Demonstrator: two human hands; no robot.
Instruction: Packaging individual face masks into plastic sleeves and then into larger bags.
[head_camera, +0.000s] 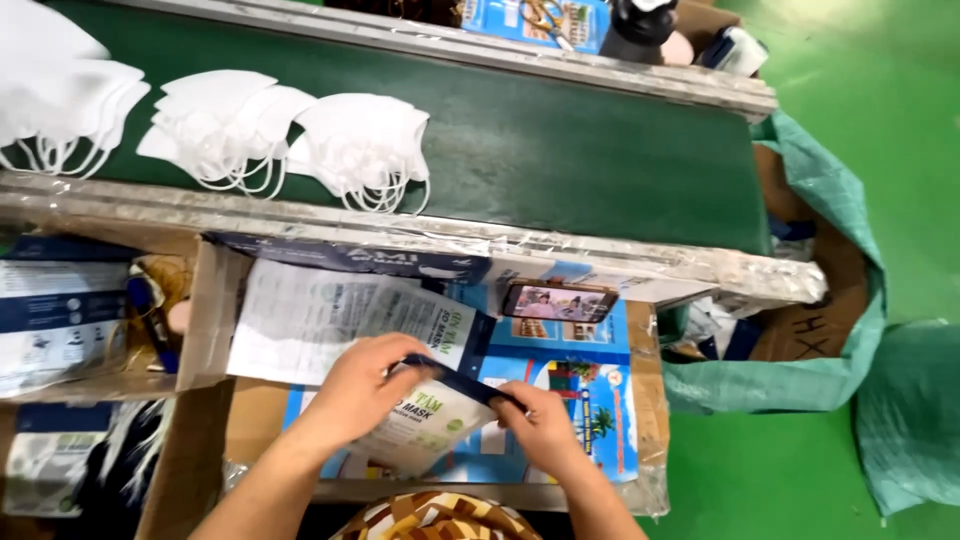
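Pouch (425, 420), lower centre of frame, lies between both hands, its dark top edge slanting from upper left to lower right. Left hand (362, 385) pinches the upper end, right hand (535, 420) the lower; masks (362, 150) wait upper left.

Both bare forearms come up from the bottom edge and angle toward each other. The left hand (358, 388) lies palm down, knuckles up, its fingers curled forward and the thumb tucked toward the right hand. The right hand (540, 425) sits just beside it, slightly lower, fingers bent and pinched together at the tips, wrist straight.
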